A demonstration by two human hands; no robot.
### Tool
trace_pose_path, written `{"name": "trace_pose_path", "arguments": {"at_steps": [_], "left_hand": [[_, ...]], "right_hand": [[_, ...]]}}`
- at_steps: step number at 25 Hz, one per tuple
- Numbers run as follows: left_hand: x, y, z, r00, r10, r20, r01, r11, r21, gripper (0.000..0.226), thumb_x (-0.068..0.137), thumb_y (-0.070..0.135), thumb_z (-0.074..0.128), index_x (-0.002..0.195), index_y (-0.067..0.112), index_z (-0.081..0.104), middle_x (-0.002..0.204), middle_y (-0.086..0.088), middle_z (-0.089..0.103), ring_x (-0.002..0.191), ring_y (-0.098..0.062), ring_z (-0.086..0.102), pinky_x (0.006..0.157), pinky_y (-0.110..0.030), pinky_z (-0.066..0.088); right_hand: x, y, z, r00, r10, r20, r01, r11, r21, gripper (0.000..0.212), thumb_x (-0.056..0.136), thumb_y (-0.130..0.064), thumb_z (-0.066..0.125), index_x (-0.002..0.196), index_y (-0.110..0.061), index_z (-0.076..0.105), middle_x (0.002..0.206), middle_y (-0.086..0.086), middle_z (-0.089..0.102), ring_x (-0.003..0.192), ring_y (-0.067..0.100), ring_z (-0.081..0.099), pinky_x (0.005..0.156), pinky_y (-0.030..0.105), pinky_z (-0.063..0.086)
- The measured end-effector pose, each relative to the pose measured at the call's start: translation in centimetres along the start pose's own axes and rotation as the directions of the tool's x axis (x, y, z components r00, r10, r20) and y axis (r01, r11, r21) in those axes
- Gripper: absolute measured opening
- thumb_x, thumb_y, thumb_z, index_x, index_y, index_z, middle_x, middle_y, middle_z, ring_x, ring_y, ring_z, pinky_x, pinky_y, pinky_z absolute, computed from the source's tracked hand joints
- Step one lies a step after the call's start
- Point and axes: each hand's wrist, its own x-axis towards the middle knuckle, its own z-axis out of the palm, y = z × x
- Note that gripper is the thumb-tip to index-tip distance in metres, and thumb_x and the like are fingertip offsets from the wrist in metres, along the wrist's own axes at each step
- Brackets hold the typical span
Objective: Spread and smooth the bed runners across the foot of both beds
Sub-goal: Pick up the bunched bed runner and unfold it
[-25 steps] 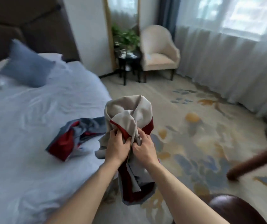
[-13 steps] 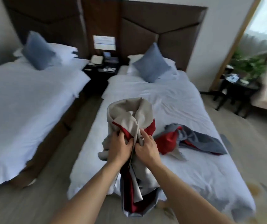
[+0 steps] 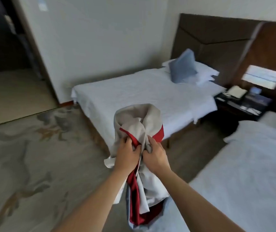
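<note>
I see a blue cushion (image 3: pixel 182 68) leaning on white pillows (image 3: pixel 204 73), a dark nightstand (image 3: pixel 239 104) beside them, a brown headboard (image 3: pixel 217 41) and patterned carpet (image 3: pixel 25 158).

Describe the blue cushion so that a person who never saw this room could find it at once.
Find the dark brown headboard on the far wall, then the white bed standing below it. At the head of that bed, the blue cushion stands on one corner against the white pillows. It is the only blue thing on the otherwise white bedding.
</note>
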Motion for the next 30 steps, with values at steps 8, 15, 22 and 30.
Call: {"name": "trace_pose_path", "arguments": {"at_steps": [8,15,22,30], "left_hand": [[17.5,-9.5,-13.5,0.929,-0.213,-0.303,0.218,0.976,-0.016,0.040,0.095,0.024,0.061,0.132,0.015,0.051,0.129,-0.004,0.056,0.117,-0.022,0.057,0.104,-0.041,0.047],[32.4,-19.3,-22.1,0.877,-0.276,-0.394,0.301,0.954,0.002,0.041,0.095,0.026,0.061,0.133,0.015,0.049,0.127,-0.004,0.058,0.115,-0.021,0.058,0.102,-0.041,0.049],[50.0,-24.3,-26.3,0.904,-0.258,-0.342,0.284,0.959,0.027,0.040,0.095,0.027,0.061,0.132,0.016,0.050,0.127,-0.002,0.057,0.116,-0.021,0.058,0.102,-0.042,0.050],[72.2,-30.8,-26.4,0.915,-0.275,-0.295,0.305,0.951,0.059,0.042,0.096,0.031,0.061,0.134,0.019,0.048,0.128,-0.001,0.056,0.117,-0.021,0.057,0.102,-0.042,0.051]], "right_hand": [[19.3,-11.8,16.0,0.912,-0.245,0.329,0.236,0.969,0.067,0.054,0.088,-0.018,0.050,0.137,-0.040,0.046,0.115,-0.005,0.056,0.095,0.011,0.052,0.080,0.025,0.040],[33.1,-18.9,29.7,0.860,-0.287,0.423,0.261,0.958,0.120,0.051,0.087,-0.017,0.051,0.133,-0.039,0.048,0.112,-0.008,0.053,0.105,0.013,0.050,0.083,0.024,0.038],[48.3,-24.1,36.7,0.916,-0.188,0.355,0.178,0.982,0.062,0.055,0.088,-0.019,0.052,0.138,-0.039,0.045,0.120,-0.005,0.052,0.094,0.010,0.052,0.078,0.021,0.039],[69.9,-25.8,44.3,0.931,-0.153,0.330,0.156,0.988,0.018,0.053,0.089,-0.022,0.051,0.139,-0.038,0.044,0.123,-0.002,0.054,0.099,0.015,0.053,0.089,0.030,0.042]]}}
